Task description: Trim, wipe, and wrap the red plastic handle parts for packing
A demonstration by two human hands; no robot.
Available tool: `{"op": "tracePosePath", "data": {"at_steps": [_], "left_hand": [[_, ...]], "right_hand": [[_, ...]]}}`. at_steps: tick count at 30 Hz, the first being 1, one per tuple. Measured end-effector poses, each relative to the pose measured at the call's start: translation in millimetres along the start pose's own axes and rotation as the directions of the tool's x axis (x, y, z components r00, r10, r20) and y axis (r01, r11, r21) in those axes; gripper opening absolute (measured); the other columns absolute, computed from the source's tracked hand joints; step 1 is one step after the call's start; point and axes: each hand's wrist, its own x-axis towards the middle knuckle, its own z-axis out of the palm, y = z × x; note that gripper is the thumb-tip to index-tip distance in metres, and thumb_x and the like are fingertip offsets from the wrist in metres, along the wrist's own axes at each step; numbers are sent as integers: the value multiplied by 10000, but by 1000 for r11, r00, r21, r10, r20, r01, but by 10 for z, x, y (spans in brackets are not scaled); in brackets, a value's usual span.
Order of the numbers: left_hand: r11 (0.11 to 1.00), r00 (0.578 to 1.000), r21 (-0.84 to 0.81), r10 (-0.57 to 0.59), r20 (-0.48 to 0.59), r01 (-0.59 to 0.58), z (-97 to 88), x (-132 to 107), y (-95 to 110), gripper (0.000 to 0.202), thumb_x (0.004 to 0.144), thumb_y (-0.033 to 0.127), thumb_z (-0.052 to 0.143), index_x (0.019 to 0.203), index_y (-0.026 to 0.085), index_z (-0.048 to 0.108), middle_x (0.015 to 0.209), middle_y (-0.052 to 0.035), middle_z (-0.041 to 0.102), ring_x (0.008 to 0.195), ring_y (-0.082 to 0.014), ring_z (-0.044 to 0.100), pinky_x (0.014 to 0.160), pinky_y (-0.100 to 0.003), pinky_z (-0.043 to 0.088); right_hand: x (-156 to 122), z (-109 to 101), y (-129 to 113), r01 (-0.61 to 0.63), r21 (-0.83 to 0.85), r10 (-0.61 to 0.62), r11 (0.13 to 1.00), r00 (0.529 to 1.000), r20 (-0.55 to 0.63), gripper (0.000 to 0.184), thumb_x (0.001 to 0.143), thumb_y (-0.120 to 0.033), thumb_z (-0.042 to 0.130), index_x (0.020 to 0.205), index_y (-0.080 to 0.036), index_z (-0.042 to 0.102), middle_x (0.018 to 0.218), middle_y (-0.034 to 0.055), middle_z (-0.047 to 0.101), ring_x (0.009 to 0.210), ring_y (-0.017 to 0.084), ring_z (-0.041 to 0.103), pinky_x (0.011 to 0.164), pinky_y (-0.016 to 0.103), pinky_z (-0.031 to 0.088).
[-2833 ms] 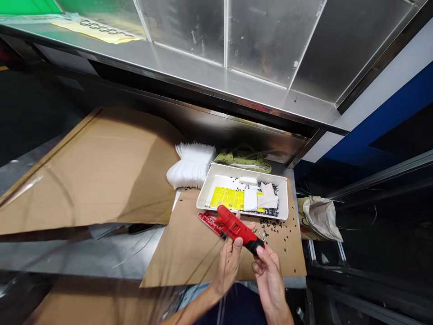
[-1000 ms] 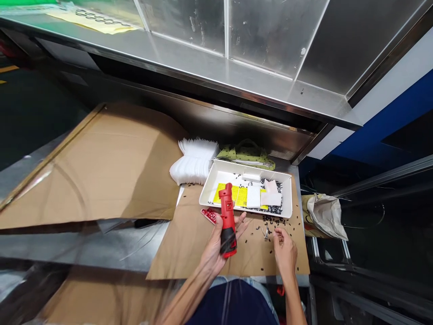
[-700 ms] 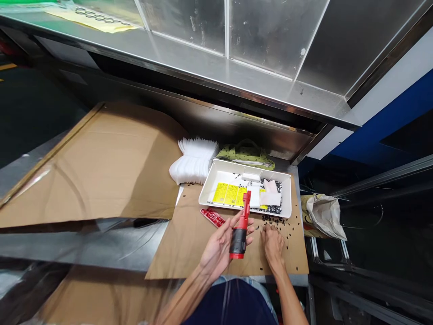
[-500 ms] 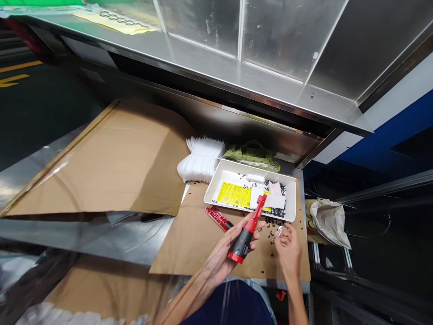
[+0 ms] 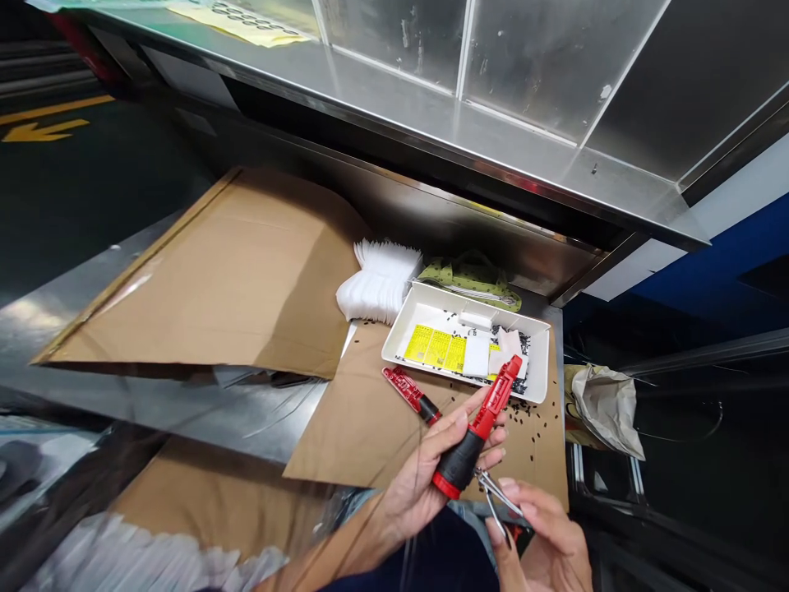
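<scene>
My left hand (image 5: 419, 477) is closed around a red and black tool body (image 5: 472, 440), shaped like a handheld tool with a cylindrical black grip and a red end cap. Its narrow red end tilts up to the right, over the tray's front wall. Between the thumb and fingers of my right hand (image 5: 542, 530) are silver nail clippers (image 5: 498, 495), with their jaws against the lower right side of the black grip. On the cardboard beyond my left hand lies a second red and black piece (image 5: 410, 393), a half shell with its moulded inside facing up.
A white tray (image 5: 394, 355) holds yellow labels (image 5: 436, 345), white pads and small black bits. More black bits (image 5: 535, 423) are scattered on the cardboard sheet (image 5: 345, 436). White foam sleeves (image 5: 382, 284) and a green pouch (image 5: 468, 278) sit behind. A paper bag (image 5: 607, 407) stands right.
My right hand has come down and towards me with the nail clippers, bringing them to the tool body. The whole view has shifted slightly.
</scene>
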Motion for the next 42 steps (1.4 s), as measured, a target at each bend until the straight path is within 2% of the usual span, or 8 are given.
{"op": "tracePosePath", "data": {"at_steps": [5,11,15,22,30,36,40,42], "left_hand": [[1000,1000,11,2,2,-2,65,-12,15,424,763,283,794,1174,211,721,1095,-88,723,852,-142,674,788,-227,553],[997,1000,74,5,4,-6,143,-30,42,432,722,351,832,1132,243,749,970,-61,721,758,-112,645,695,-174,534],[994,1000,109,-11,-27,14,106,-28,23,495,712,367,837,1178,241,727,945,-58,713,719,-105,633,680,-175,526],[989,998,135,-54,-30,58,6,-24,-13,667,755,371,804,1362,204,585,909,-75,701,679,-104,630,629,-174,495],[987,996,131,-90,-28,92,38,-26,-1,731,747,360,813,1400,181,538,876,-78,694,656,-102,625,605,-175,485],[979,994,181,-86,-61,95,57,-28,12,658,742,369,814,1342,202,602,1110,-112,685,710,-103,629,609,-179,490],[971,992,213,-96,-79,111,78,-31,29,685,709,391,836,1332,213,614,1107,-103,692,726,-105,626,620,-181,501],[971,992,212,-95,-81,110,105,-37,42,683,685,396,854,1305,210,637,1129,-107,690,774,-119,629,639,-188,511]], "right_hand": [[-9,49,-154,-134,-9,134,991,991,-24,284,789,-109,734,984,-279,619,852,36,738,809,254,744,651,394,619],[-20,44,-178,-105,-38,104,994,995,-6,325,766,-59,736,990,-265,624,848,36,749,791,256,750,658,394,624],[-22,32,-171,-105,-33,106,994,994,15,363,746,-32,743,990,-276,629,864,29,757,797,252,752,680,387,620],[14,70,-174,-25,-59,24,998,999,-23,275,783,-60,719,974,-237,632,866,29,752,777,216,745,646,344,628],[47,77,-159,26,-29,-27,999,999,-25,189,818,-71,713,955,-173,633,870,47,746,793,196,740,679,324,631],[28,94,-119,116,-59,-118,992,992,-41,126,823,-84,712,901,-160,648,830,41,752,734,180,744,641,279,628],[49,13,-120,71,-88,-75,994,996,-41,103,846,-118,706,899,-174,637,809,33,752,714,183,749,645,286,635],[91,-62,-119,100,-68,-102,993,994,-25,117,862,-143,694,945,-182,622,797,25,747,696,178,749,620,271,637]]}}
